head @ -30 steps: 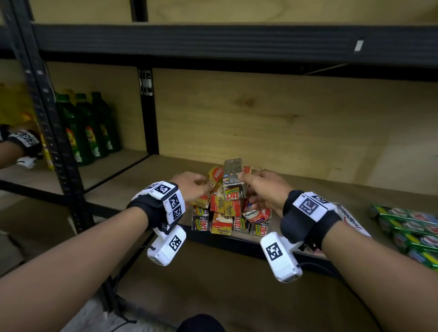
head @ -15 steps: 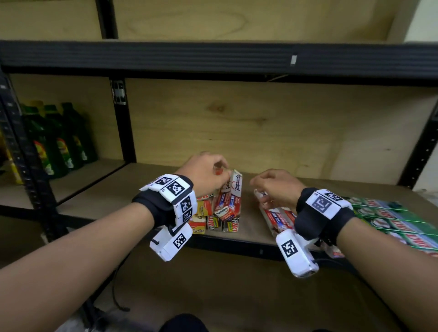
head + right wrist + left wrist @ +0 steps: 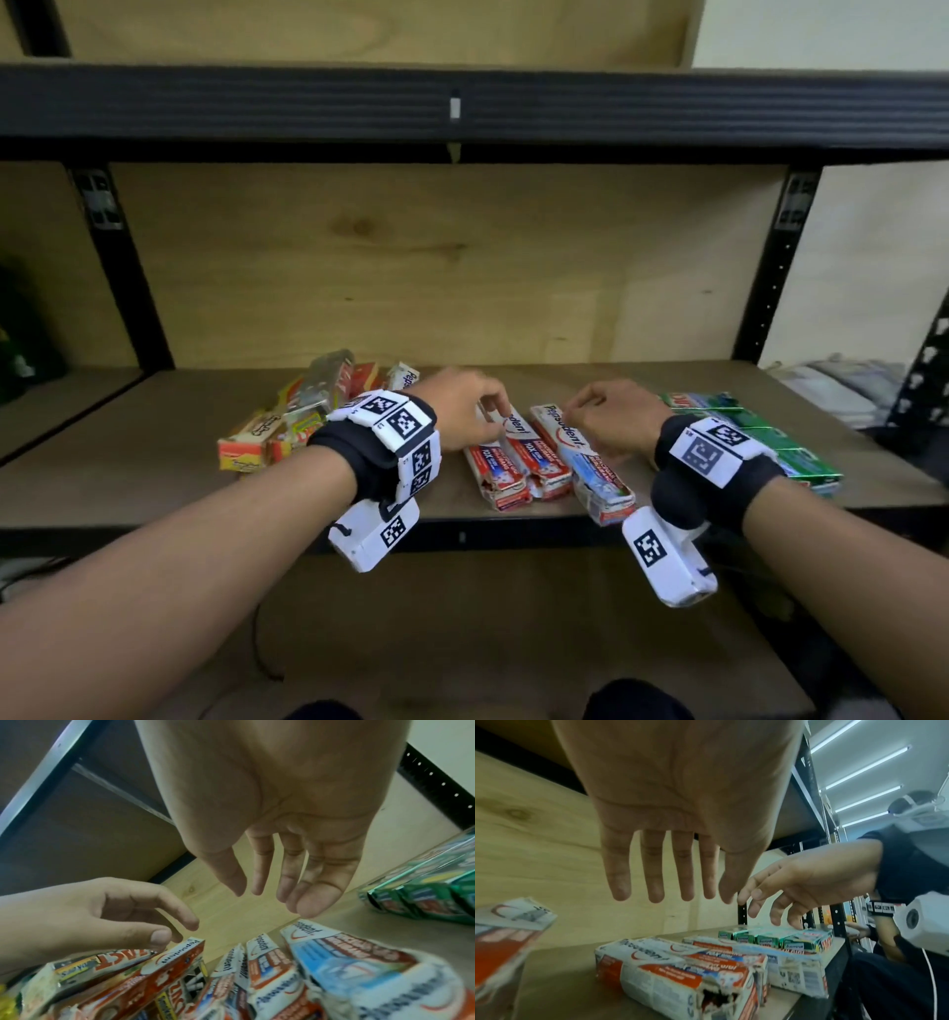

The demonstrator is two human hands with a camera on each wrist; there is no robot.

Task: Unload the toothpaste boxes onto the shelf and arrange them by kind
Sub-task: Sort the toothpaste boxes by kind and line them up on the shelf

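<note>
Status: all boxes I can see are already on the shelf (image 3: 154, 462); no carton or bag to unload from is in view, so unloading looks done or nearly so. Sorting is partial.

Done, by my read:
- green boxes (image 3: 755, 437) sit in a tidy side-by-side row at the right end, well apart from the rest.
- Pepsodent boxes (image 3: 518, 457) lie mid-shelf, side by side, ends toward me. Several near ends are torn. The blue-faced Pepsodent box (image 3: 590, 467) on their right is skewed outward at the front.

Left:
- mixed pile (image 3: 308, 411) at the left is still a jumble: orange and yellow boxes at odd angles, one propped up on others, plus at least one Pepsodent end (image 3: 405, 377) poking out at the back. That one probably belongs with the middle group.
- Split the pile by kind, square the rows, straighten the blue box. Whether blue counts as its own kind, I can't tell.

Hands: both empty. My left hand (image 3: 462, 406) hovers over the back ends of the Pepsodent row, fingers spread and pointing down, not gripping per the left wrist view. My right hand (image 3: 616, 416) is just beside it over the blue box, fingers loosely extended, nothing pinched. Whether any fingertip touches cardboard, I can't tell.

Estimate: past halfway; the left pile is the bulk of the remaining work.
</note>
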